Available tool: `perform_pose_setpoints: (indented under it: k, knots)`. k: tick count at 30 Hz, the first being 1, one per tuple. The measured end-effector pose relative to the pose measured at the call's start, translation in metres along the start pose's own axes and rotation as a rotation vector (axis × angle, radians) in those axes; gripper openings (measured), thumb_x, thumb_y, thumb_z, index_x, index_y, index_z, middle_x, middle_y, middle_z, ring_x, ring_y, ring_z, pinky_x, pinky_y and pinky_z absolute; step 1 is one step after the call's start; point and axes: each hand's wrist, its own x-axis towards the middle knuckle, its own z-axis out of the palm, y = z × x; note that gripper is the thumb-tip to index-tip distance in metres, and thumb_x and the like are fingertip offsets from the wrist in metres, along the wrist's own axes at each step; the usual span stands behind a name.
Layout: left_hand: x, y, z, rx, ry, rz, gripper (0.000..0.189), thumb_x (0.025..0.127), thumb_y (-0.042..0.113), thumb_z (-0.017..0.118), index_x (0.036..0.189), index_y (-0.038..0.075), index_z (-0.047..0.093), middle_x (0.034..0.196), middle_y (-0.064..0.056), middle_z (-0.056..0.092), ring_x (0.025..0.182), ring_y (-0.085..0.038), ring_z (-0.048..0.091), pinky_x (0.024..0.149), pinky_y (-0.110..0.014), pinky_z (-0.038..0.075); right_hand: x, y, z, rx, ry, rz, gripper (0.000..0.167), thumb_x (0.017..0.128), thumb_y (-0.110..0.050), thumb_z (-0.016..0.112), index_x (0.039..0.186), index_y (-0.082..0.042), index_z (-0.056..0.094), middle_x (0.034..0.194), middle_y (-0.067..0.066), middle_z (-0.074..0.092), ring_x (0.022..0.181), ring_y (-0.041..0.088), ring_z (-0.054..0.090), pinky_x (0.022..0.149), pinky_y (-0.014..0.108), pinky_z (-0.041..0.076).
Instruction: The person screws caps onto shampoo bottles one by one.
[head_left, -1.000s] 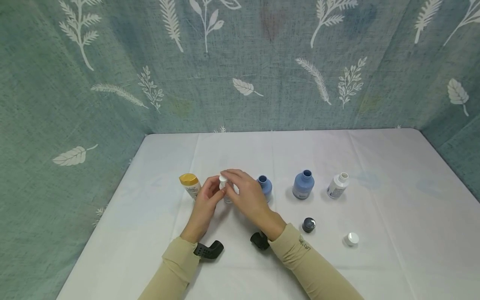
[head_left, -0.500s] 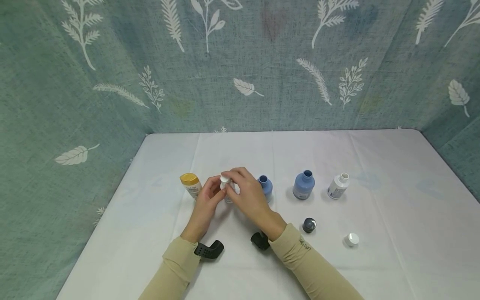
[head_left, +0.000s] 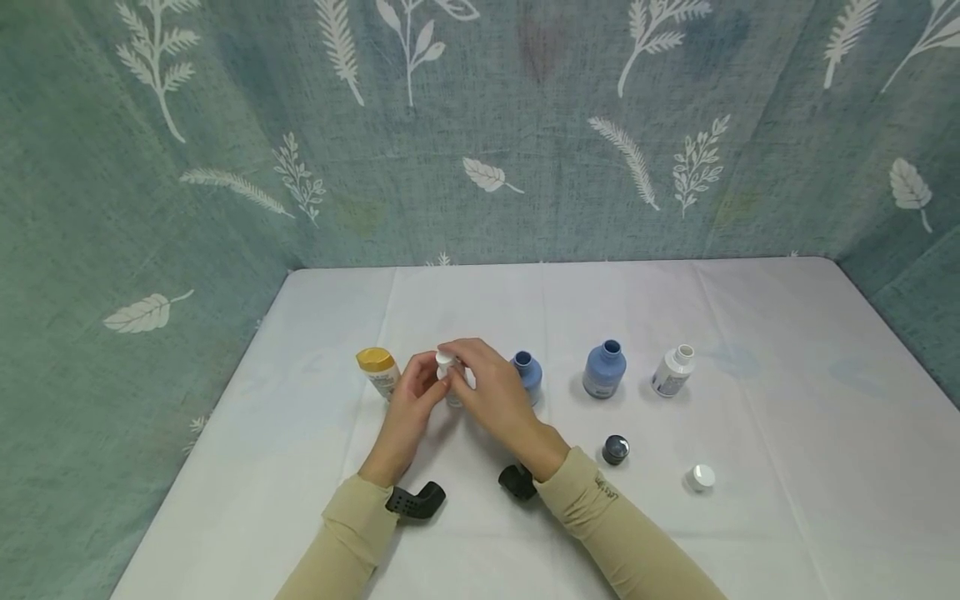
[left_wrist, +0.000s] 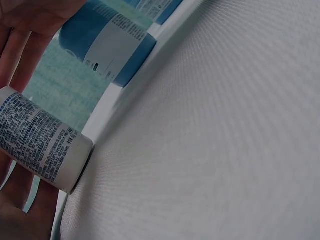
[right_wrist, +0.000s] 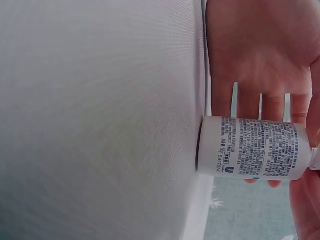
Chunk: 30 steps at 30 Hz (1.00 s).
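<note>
In the head view a small white bottle (head_left: 454,398) stands upright on the table, partly hidden by both hands. My left hand (head_left: 407,408) holds its body from the left, fingers curled behind it, as the right wrist view shows. The thumb and fingers of my right hand (head_left: 497,396) pinch the white cap (head_left: 445,358) at the top. Printed small text covers the back of the bottle (right_wrist: 255,148) in the right wrist view. Its base touches the tablecloth there. Whether the cap is fully seated cannot be seen.
A yellow-capped white bottle (head_left: 380,370) stands left of the hands. Right of them are an uncapped blue bottle (head_left: 531,377), another blue bottle (head_left: 604,372) and an open white bottle (head_left: 672,372). A dark cap (head_left: 616,450) and a white cap (head_left: 701,477) lie nearer, on the white tablecloth (head_left: 750,542).
The right fingers have shifted slightly around the cap. Both hands stay at the bottle, and the other things keep their places on the table.
</note>
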Motion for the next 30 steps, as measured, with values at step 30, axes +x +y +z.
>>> perform_pose_setpoints:
  k: [30]
  knots:
    - [-0.0025,0.0036,0.0008,0.030,-0.013,0.011,0.032,0.090,0.017,0.053,0.121,0.011,0.046,0.131,-0.004,0.043,0.125,-0.016,0.033,0.100,-0.038,0.028,0.0003,-0.0018,-0.0004,0.005,0.018,-0.021,0.028,0.081,0.000,0.052,0.104,-0.011,0.063,0.107,-0.002,0.057,0.100,0.010,0.051,0.083,0.022,0.041]
